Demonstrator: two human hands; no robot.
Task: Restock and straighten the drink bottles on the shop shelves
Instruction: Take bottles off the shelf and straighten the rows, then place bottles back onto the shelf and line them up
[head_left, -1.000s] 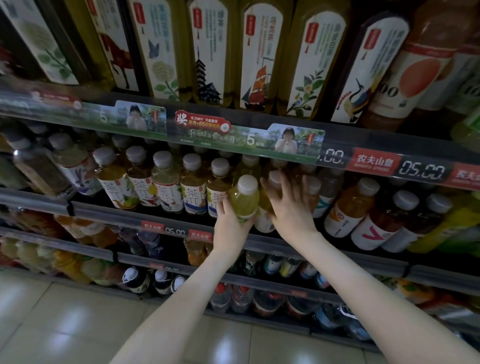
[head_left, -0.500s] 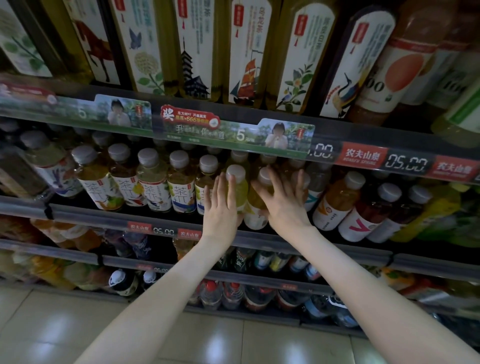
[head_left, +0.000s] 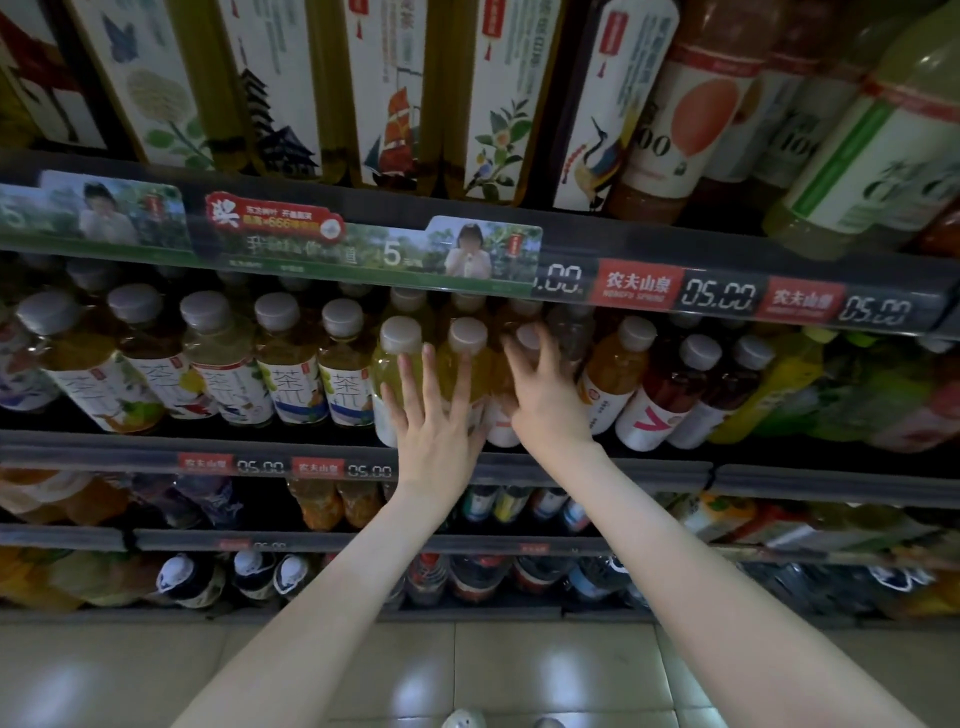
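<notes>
1. Middle shelf (head_left: 104, 457): a row of upright drink bottles (head_left: 291, 374) with pale caps stands behind the front rail.
2. Left hand (head_left: 436, 421): fingers straight and spread wide, pressed flat on two yellow bottles (head_left: 387, 379) mid-row.
3. Right hand (head_left: 545, 405): fingers curled round the amber bottle (head_left: 529, 338) just right of the yellow pair.
4. The hands are just beside each other.

Both arms raised, hands side by side.
The left forearm (head_left: 322, 597) and right forearm (head_left: 701, 571), both bare, rise from the lower edge and converge upward. The left hand (head_left: 436, 421) is flat, back toward the camera, fingers straight, spread and pointing up. Just beside it, the right hand (head_left: 545, 395) is bent at the wrist, thumb and fingers curled claw-like round the top of a bottle (head_left: 529, 338).
</notes>
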